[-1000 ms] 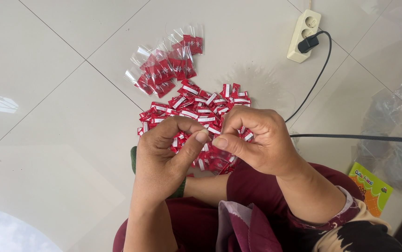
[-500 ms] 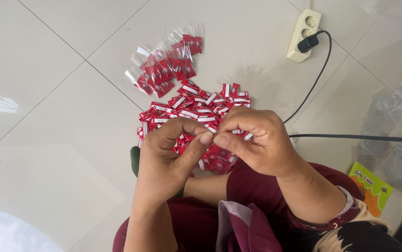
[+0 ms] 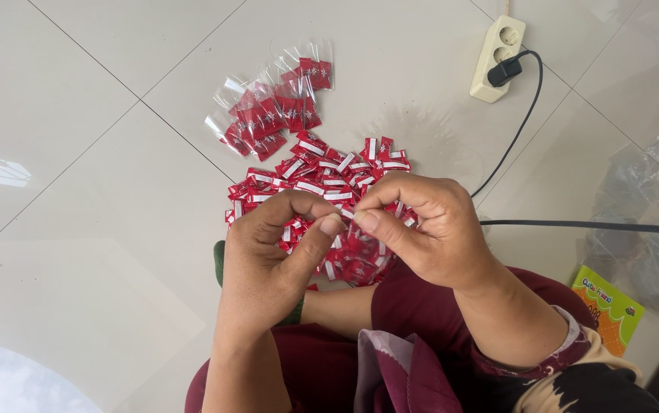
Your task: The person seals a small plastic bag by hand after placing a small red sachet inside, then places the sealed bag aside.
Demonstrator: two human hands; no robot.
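- Nearest, the person's lap in maroon cloth [image 3: 421,375] fills the bottom edge.
- The left hand [image 3: 268,260] is curled shut, thumb and forefinger pinching the top edge of a small clear bag [image 3: 360,256].
- The right hand [image 3: 429,229] is closed the same way, pinching that edge just beside the left thumb.
- The bag hangs between the 2 hands, just above the floor, with red pieces inside; its long axis runs roughly up and down in view, mouth toward the fingertips, bottom toward the lap.
- Just beyond, a heap [image 3: 322,172] of loose red-and-white pieces lies on the tiles [image 3: 77,153], too many to count.
- Farther, about 5 filled bags [image 3: 272,115] lie overlapping; the exact count is unclear.
- Right, 1 green-and-orange packet [image 3: 608,306] and crumpled clear plastic [image 3: 650,229].
- Farthest, 1 power strip [image 3: 497,57] with 1 black plug [image 3: 504,73]; its cable runs toward the right.
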